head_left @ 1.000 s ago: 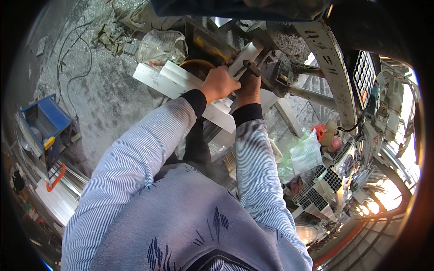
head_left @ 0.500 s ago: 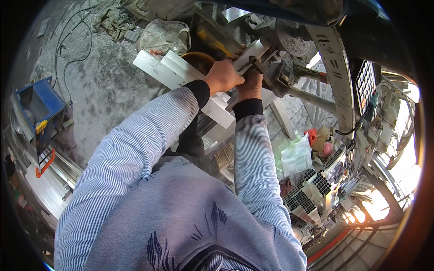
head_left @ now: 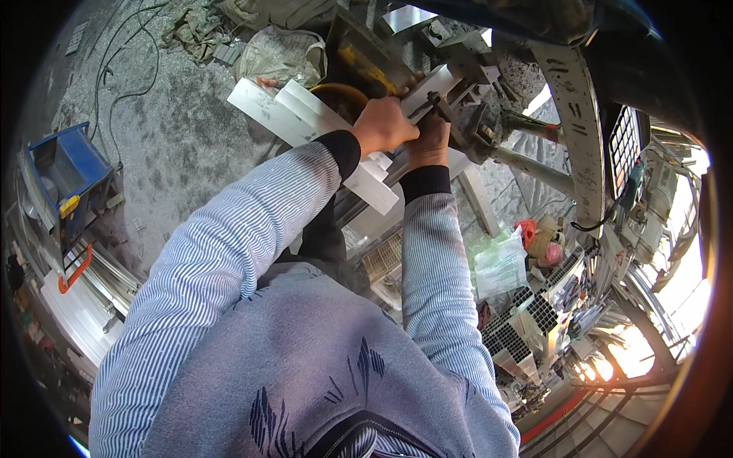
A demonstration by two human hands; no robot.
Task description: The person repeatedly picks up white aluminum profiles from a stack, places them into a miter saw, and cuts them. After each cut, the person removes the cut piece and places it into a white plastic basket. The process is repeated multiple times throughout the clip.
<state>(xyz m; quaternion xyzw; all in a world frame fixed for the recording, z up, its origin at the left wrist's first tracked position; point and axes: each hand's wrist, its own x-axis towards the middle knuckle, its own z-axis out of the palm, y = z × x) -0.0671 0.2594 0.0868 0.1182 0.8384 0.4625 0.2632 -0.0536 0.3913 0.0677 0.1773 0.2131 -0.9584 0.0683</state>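
flat silvery bar [head_left: 432, 88] by left hand [head_left: 385, 124]

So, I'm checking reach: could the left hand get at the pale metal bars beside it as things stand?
Likely yes: the pale metal bars lie close by the left hand, and nothing seen covers their far-left ends. It looks busy beside the right hand, though.

Silvery metal bar [head_left: 431, 88], straight, flat-faced, pale on top; lies slantwise, far end up and right, lower end running down to the left hand [head_left: 385, 124], partly covered there; contact looks likely, unconfirmed.
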